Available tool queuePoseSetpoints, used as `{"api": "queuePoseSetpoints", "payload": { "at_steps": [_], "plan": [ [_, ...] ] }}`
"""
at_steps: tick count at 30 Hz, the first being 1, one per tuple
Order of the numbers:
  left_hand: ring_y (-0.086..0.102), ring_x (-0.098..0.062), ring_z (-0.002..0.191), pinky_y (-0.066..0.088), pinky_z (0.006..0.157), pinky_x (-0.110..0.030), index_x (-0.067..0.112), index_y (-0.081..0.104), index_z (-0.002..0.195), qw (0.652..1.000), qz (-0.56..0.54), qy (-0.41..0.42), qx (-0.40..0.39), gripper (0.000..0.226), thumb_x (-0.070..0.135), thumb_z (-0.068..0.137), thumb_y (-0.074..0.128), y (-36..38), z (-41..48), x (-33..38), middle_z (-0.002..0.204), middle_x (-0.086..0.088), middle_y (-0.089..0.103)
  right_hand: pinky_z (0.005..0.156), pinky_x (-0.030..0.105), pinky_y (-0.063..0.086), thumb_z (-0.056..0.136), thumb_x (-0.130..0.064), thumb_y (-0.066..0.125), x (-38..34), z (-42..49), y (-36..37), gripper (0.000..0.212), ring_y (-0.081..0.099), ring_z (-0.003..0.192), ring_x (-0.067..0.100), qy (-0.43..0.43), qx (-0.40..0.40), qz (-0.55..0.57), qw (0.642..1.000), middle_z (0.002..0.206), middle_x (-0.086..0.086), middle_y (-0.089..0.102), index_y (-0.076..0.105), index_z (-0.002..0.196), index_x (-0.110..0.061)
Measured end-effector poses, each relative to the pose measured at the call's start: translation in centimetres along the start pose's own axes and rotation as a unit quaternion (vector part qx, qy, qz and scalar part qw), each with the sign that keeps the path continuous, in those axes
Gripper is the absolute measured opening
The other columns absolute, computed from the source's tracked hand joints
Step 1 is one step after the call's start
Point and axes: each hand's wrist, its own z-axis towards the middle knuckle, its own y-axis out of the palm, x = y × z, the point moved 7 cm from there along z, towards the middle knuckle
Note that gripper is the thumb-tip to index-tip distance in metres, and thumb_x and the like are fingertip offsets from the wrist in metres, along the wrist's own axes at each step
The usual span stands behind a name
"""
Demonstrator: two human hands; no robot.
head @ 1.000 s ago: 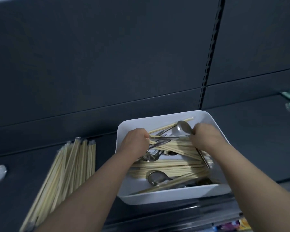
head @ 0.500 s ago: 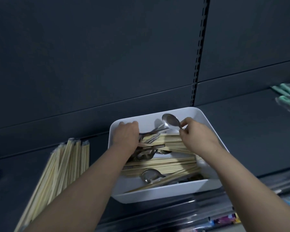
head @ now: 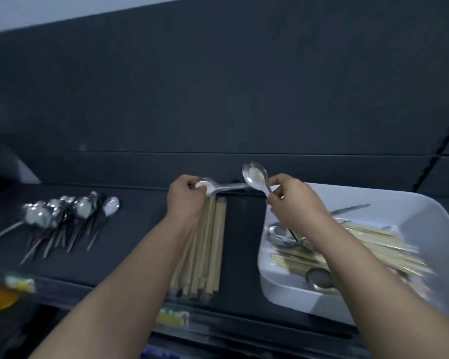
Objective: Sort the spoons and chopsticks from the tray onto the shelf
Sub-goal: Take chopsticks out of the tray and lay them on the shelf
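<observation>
Shiny steel spoon (head: 255,176), bowl upward: pinched in right hand (head: 293,203), at 11 o'clock of white plastic tray (head: 283,291). Left hand (head: 186,203) grasps further steel spoons (head: 219,188), at 12 o'clock of pale wooden chopstick bundle (head: 213,242).

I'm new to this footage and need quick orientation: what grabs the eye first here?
Two hands at centre: the left hand grips a spoon bunch, the right hand pinches a raised spoon. A white tray of chopsticks sits right on the dark shelf; a spoon pile lies far left, a chopstick bundle under the left forearm.
</observation>
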Motion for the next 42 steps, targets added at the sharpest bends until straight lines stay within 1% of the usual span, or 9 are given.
{"api": "queuePoseSetpoints", "payload": {
  "at_steps": [6,10,13,19,23,29,35,39,42],
  "plan": [
    [0.064,-0.035,0.091,0.05,0.08,-0.04,0.006,0.063,0.085,0.992,0.062,-0.029,0.106,0.018,0.022,0.091,0.059,-12.6,4.0,-6.3,0.09,-0.018,0.069,0.072,0.034,0.049,0.087,-0.017,0.051,-9.7,1.9,9.8,0.025,0.061,0.084,0.02,-0.049,-0.066,0.015,0.996,0.086,-0.007,0.065,0.058,0.107,-0.029],
    [0.064,-0.034,0.084,0.04,0.065,-0.028,0.013,0.063,0.075,0.99,0.127,-0.047,0.037,0.018,0.023,0.09,0.061,-18.4,7.0,-11.3,0.088,-0.016,0.068,0.077,0.027,0.043,0.089,-0.017,0.052,-15.8,2.7,18.1,0.026,0.061,0.101,0.023,-0.047,-0.112,0.006,0.993,0.108,-0.002,0.066,0.057,0.113,-0.023],
    [0.064,-0.031,0.085,0.043,0.069,-0.03,0.013,0.068,0.085,0.982,0.183,-0.052,0.017,0.011,0.023,0.088,0.063,-23.0,9.9,-14.1,0.078,-0.006,0.064,0.085,0.028,0.044,0.091,-0.017,0.053,-19.6,3.2,24.0,0.028,0.058,0.11,0.026,-0.029,-0.144,-0.009,0.989,0.117,0.004,0.064,0.055,0.119,-0.017],
    [0.062,-0.027,0.1,0.044,0.078,-0.028,0.012,0.068,0.109,0.961,0.272,-0.033,-0.044,0.023,0.026,0.093,0.06,-26.8,14.5,-17.6,0.104,-0.008,0.068,0.083,0.03,0.051,0.089,-0.015,0.053,-24.1,4.5,32.2,0.027,0.061,0.102,0.025,0.032,-0.177,0.026,0.983,0.111,0.004,0.065,0.058,0.115,-0.02],
    [0.064,-0.025,0.1,0.048,0.079,-0.029,0.01,0.066,0.109,0.959,0.277,-0.014,-0.065,0.021,0.022,0.093,0.059,-27.2,16.7,-18.7,0.104,-0.007,0.069,0.085,0.033,0.052,0.091,-0.023,0.056,-25.6,4.9,35.1,0.023,0.062,0.1,0.022,0.047,-0.198,0.03,0.979,0.105,0.002,0.067,0.06,0.114,-0.02],
    [0.06,-0.022,0.107,0.048,0.088,-0.032,0.014,0.063,0.114,0.949,0.302,0.071,-0.057,0.025,0.021,0.091,0.06,-26.3,17.8,-16.9,0.115,-0.004,0.065,0.088,0.033,0.048,0.092,-0.04,0.049,-26.7,5.5,33.1,0.026,0.058,0.11,0.022,-0.004,-0.173,-0.123,0.977,0.114,-0.004,0.065,0.064,0.112,-0.029],
    [0.063,-0.017,0.102,0.049,0.089,-0.03,0.024,0.068,0.095,0.933,0.298,0.123,-0.16,0.012,0.019,0.089,0.06,-19.9,15.9,-12.3,0.101,0.007,0.07,0.083,0.031,0.045,0.093,-0.035,0.047,-24.2,4.3,26.9,0.025,0.058,0.111,0.025,-0.026,-0.086,-0.222,0.971,0.118,0.0,0.064,0.062,0.113,-0.031],
    [0.064,-0.014,0.09,0.053,0.08,-0.03,0.029,0.064,0.086,0.913,0.29,0.166,-0.233,0.009,0.021,0.089,0.061,-13.0,12.5,-8.3,0.076,0.016,0.063,0.083,0.031,0.043,0.094,-0.03,0.046,-19.2,2.5,20.1,0.025,0.056,0.115,0.023,-0.006,-0.017,-0.241,0.97,0.122,0.001,0.062,0.062,0.114,-0.03],
    [0.065,-0.011,0.08,0.056,0.077,-0.034,0.032,0.062,0.08,0.896,0.278,0.189,-0.291,0.014,0.022,0.089,0.06,-7.2,8.6,-5.0,0.073,0.017,0.063,0.079,0.032,0.04,0.094,-0.026,0.045,-14.6,0.6,14.6,0.027,0.054,0.114,0.023,0.02,-0.001,-0.236,0.972,0.119,-0.001,0.063,0.06,0.115,-0.031]
  ]
}}
